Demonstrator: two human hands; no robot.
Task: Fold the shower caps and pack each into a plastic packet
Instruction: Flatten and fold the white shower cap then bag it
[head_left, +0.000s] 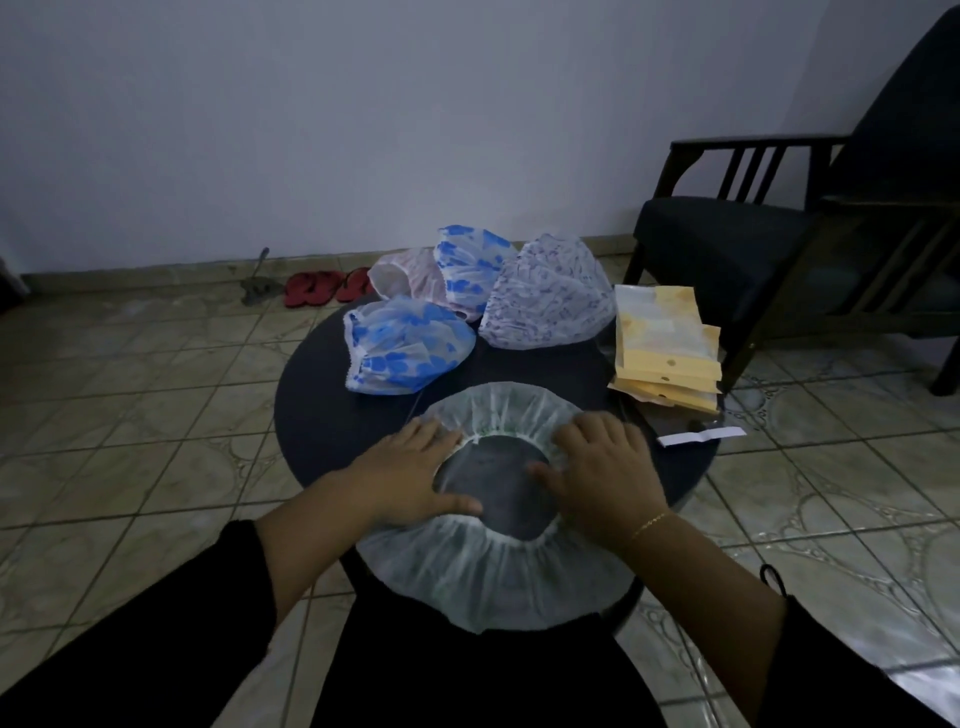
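Both hands lie flat, fingers straight, on the white cap (498, 566), which is spread open-side up on the round table (317, 415) just in front of the person. The left hand (410, 475) presses the cap's left side and the right hand (602, 478) its right side, each at the gathered elastic rim; they are apart, with the dark opening between them. Neither grips anything.

The cap looks thin, light and limp, a filmy sheet puckered along the elastic. It should crease easily but spring back at the rim, and it may slide on the smooth tabletop, so one palm probably has to pin it while the other folds. The elastic edge seems the best place to take hold, pinched at the side nearest a hand and carried across to the opposite rim.

Beyond the left hand sits a blue-spotted cap (405, 345); further off are a pink cap (410, 275), a second blue cap (470, 270) and a lilac cap (550, 293). Beyond the right hand lies a stack of yellow packets (665, 343), with a white strip (701, 435) just beside them.
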